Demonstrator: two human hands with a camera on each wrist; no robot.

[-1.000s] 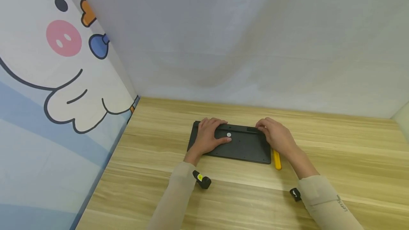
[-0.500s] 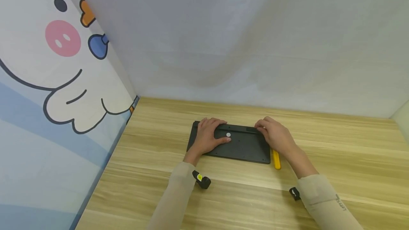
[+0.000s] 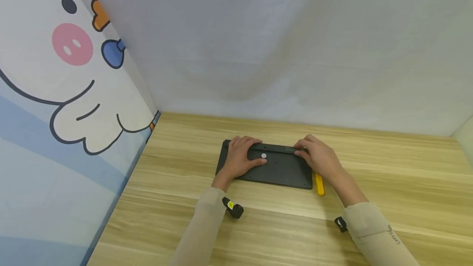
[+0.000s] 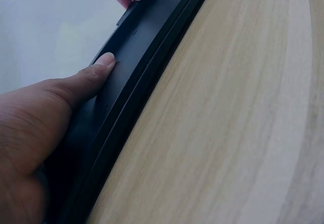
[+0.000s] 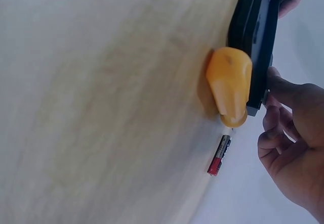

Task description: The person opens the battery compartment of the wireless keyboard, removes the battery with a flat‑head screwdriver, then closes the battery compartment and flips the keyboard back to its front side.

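A black keyboard [image 3: 284,171] lies underside up on the wooden table, with small screw holes and a round white spot [image 3: 264,156] showing. My left hand [image 3: 240,159] grips its left part, thumb flat on the underside and fingers reaching over the far edge. At the right end of the raised far ridge, my right hand [image 3: 319,157] pinches the battery cover [image 3: 290,149] between thumb and forefinger; the fingertips partly hide it. Close to the keyboard's right edge lies a yellow-handled tool [image 3: 319,184], whose working end is hidden.
A red and black battery [image 5: 219,155] lies on the table just past the yellow handle in the right wrist view. Behind the table [image 3: 177,134] hangs a pale cloth wall [image 3: 295,52]. A cartoon-printed panel [image 3: 74,114] stands on the left.
The dark slot in the ridge now shows a cover in it. My right thumb has shifted slightly left and down on the keyboard. The left hand holds still.
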